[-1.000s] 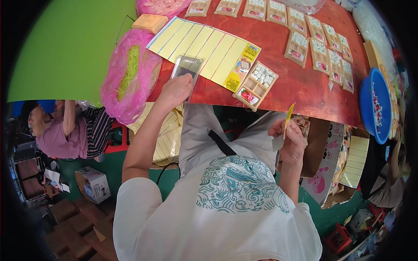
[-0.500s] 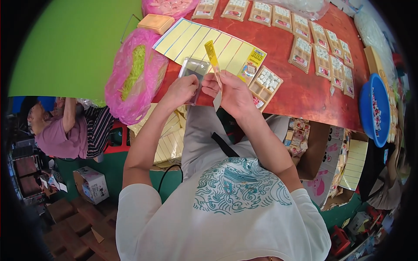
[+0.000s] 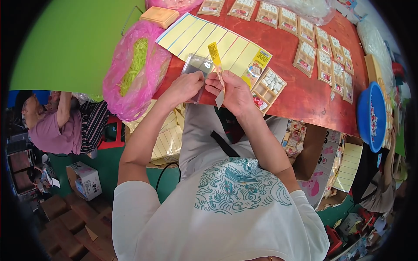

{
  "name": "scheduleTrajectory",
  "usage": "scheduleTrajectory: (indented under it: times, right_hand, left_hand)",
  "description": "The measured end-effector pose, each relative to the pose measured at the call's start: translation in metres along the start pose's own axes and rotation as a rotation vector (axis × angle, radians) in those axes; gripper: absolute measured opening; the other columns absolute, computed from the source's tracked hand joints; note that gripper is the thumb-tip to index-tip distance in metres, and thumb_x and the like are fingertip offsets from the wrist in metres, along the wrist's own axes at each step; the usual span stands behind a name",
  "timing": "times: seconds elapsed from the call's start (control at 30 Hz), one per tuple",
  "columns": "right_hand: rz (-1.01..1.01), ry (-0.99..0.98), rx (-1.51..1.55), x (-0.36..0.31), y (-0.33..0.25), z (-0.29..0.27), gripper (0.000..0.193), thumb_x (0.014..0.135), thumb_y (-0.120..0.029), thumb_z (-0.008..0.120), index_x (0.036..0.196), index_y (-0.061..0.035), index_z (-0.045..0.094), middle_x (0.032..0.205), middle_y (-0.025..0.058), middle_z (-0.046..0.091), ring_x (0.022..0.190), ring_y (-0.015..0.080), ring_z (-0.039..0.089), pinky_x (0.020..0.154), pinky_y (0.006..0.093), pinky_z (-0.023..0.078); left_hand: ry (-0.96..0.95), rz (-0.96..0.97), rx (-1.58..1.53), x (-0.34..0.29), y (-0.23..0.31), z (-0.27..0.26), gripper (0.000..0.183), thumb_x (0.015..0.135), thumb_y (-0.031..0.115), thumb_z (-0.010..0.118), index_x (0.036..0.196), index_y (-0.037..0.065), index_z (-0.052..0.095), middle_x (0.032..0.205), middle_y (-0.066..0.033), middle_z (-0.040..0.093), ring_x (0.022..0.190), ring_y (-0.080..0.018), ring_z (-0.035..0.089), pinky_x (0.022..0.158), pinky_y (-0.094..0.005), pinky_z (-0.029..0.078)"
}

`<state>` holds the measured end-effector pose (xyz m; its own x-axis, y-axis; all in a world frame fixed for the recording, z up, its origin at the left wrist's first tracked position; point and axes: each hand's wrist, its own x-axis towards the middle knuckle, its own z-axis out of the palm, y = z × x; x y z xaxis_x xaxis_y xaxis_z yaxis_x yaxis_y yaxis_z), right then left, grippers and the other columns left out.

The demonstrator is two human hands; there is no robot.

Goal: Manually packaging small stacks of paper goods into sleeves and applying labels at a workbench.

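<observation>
My right hand (image 3: 236,91) grips a narrow folded printed card strip (image 3: 214,54), yellow at the top and pale at its lower end. The strip stands upright between thumb and fingers. Close to it on the left, my left hand (image 3: 187,88) is closed over a clear plastic case (image 3: 197,65) at the table's edge; what its fingertips pinch, if anything, is hidden. Behind both hands lies a pale yellow sheet (image 3: 207,35) divided into strips. Beside my right hand sits a small compartment tray (image 3: 262,92) with white cubes and a red packet.
Several similar filled trays (image 3: 306,57) stand in rows at the far right of the red table (image 3: 300,98). A pink plastic bag (image 3: 152,69) holds yellow-green strands at left, near a wooden block (image 3: 160,16). A blue basin (image 3: 365,115) is at right. Another person (image 3: 56,126) sits at left.
My left hand has shifted slightly to the right, closer to my right hand. The card strip stays in my right hand. The whole view has moved a little.
</observation>
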<state>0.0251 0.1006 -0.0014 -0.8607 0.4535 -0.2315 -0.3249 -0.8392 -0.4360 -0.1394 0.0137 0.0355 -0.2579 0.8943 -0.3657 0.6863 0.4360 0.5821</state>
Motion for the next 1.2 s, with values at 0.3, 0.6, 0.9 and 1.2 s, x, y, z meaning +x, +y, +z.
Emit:
scheduleTrajectory:
  times: [0.3, 0.6, 0.9, 1.2]
  right_hand:
    - [-0.032, 0.035, 0.055, -0.001, -0.004, 0.000, 0.019, 0.089, -0.018, 0.057, 0.098, -0.0009, 0.057, 0.102, 0.0149, 0.063, 0.095, 0.0258, 0.062, 0.089, 0.0385, 0.050]
    - [0.016, 0.027, 0.023, 0.017, 0.001, 0.006, 0.025, 0.087, -0.022, 0.062, 0.104, -0.0038, 0.059, 0.104, 0.0154, 0.063, 0.104, 0.0296, 0.059, 0.091, 0.0475, 0.047]
    - [-0.019, 0.059, -0.044, 0.018, -0.008, 0.014, 0.016, 0.087, -0.022, 0.061, 0.092, -0.0068, 0.060, 0.096, 0.0095, 0.063, 0.109, 0.0257, 0.056, 0.085, 0.0579, 0.044]
    - [-0.056, 0.010, -0.001, 0.024, -0.003, 0.015, 0.010, 0.091, -0.015, 0.053, 0.090, -0.0048, 0.053, 0.099, 0.0140, 0.063, 0.093, 0.0256, 0.058, 0.074, 0.0459, 0.046]
  left_hand:
    - [0.007, 0.015, 0.019, 0.002, -0.005, 0.004, 0.027, 0.087, 0.022, 0.045, 0.100, 0.003, 0.058, 0.093, -0.0247, 0.064, 0.094, -0.0426, 0.060, 0.082, -0.0495, 0.045]
    - [0.044, 0.028, 0.020, 0.007, -0.010, 0.010, 0.027, 0.082, 0.017, 0.043, 0.095, 0.002, 0.060, 0.090, -0.0246, 0.064, 0.091, -0.0432, 0.060, 0.078, -0.0517, 0.046]
    - [0.118, 0.092, -0.162, -0.005, -0.005, 0.003, 0.024, 0.080, 0.018, 0.045, 0.083, 0.000, 0.061, 0.079, -0.0226, 0.064, 0.081, -0.0419, 0.061, 0.074, -0.0505, 0.046]
    - [0.155, 0.084, 0.143, -0.012, 0.010, 0.005, 0.024, 0.083, 0.016, 0.043, 0.088, -0.003, 0.056, 0.086, -0.0220, 0.064, 0.087, -0.0404, 0.061, 0.077, -0.0494, 0.045]
